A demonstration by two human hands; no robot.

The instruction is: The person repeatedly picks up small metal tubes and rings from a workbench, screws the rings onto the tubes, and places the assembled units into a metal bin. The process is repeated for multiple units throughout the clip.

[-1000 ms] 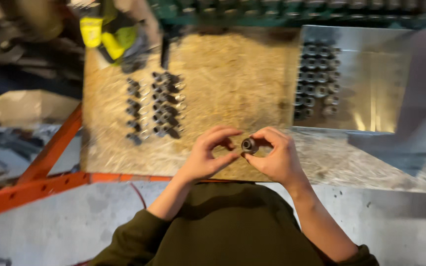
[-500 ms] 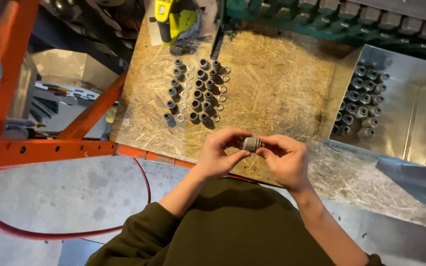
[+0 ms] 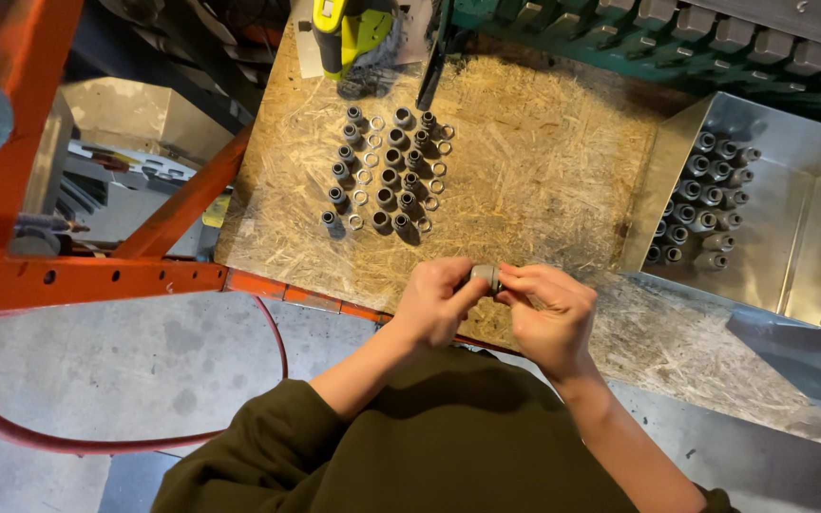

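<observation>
My left hand (image 3: pixel 431 302) and my right hand (image 3: pixel 549 315) meet over the near edge of a chipboard worktop (image 3: pixel 534 161). Between the fingertips of both is a small grey cylindrical fitting (image 3: pixel 485 276). Farther back on the board stand rows of similar grey fittings (image 3: pixel 390 176), with several loose metal rings (image 3: pixel 363 198) laid among them.
An open metal tray (image 3: pixel 800 247) at the right holds several rows of grey fittings (image 3: pixel 705 204). A yellow-green power tool (image 3: pixel 353 33) lies at the back of the board. An orange steel frame (image 3: pixel 97 280) and a red hose (image 3: pixel 11 432) are at the left, above a concrete floor.
The view has swung, so the board and tray sit farther right in the picture. Both hands stay closed on the fitting, and its open end no longer faces the camera.
</observation>
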